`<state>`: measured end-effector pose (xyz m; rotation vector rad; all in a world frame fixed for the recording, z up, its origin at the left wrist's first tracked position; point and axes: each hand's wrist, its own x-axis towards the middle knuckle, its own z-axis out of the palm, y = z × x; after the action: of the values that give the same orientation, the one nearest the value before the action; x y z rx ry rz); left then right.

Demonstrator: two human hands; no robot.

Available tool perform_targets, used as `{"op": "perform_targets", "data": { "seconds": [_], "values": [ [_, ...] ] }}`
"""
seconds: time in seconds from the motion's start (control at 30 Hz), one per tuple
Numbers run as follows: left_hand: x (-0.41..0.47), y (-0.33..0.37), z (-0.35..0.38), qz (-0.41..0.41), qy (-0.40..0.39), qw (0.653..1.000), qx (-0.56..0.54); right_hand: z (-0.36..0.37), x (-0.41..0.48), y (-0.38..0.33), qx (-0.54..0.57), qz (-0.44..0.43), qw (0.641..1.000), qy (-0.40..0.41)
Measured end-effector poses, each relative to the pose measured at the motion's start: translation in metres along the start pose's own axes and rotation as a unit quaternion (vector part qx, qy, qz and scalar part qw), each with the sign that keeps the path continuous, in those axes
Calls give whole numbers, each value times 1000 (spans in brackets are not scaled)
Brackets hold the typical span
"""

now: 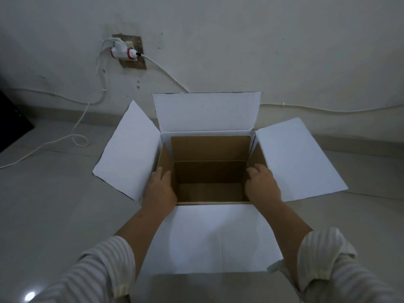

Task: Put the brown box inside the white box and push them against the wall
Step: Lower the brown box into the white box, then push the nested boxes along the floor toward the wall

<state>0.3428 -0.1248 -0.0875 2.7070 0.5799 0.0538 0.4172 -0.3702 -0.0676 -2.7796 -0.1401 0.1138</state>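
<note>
The white box (214, 237) stands on the floor with its four flaps spread open, its far flap leaning against the wall. The brown box (209, 171) sits inside it, open at the top, its own flaps upright along the white walls. My left hand (160, 186) lies on the brown box's left edge, fingers over the rim. My right hand (262, 184) grips the brown box's right edge in the same way. Both forearms cross the near white flap.
A wall socket (129, 51) with a white adapter and white cables (80, 125) is on the wall at the left; one cable loops over the floor. A dark object (13, 123) stands at the far left. Pale floor tiles (54, 204) surround the box.
</note>
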Motion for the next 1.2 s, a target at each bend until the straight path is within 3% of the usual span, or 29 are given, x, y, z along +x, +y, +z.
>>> {"op": "perform_targets", "data": {
  "seconds": [0.1, 0.27, 0.53, 0.77, 1.0, 1.2],
  "values": [
    [-20, -8, 11, 48, 16, 998, 43, 8, -20, -1, 4, -36, 999, -15],
    [-41, -20, 21, 79, 23, 993, 80, 29, -45, 5, -6, -20, 1000, -23],
    [-37, -22, 29, 93, 16, 991, 100, 40, -65, 23, -76, -37, 996, -3],
    [-32, -17, 28, 98, -8, 989, 112, 34, -69, 33, -53, -19, 998, -19],
    [-22, 11, 33, 132, -52, 984, 112, 23, -82, 65, -42, 6, 999, -26],
    [-22, 61, 52, 189, -63, 973, 112, 0, -100, 100, -94, 53, 993, -37]
  ]
}}
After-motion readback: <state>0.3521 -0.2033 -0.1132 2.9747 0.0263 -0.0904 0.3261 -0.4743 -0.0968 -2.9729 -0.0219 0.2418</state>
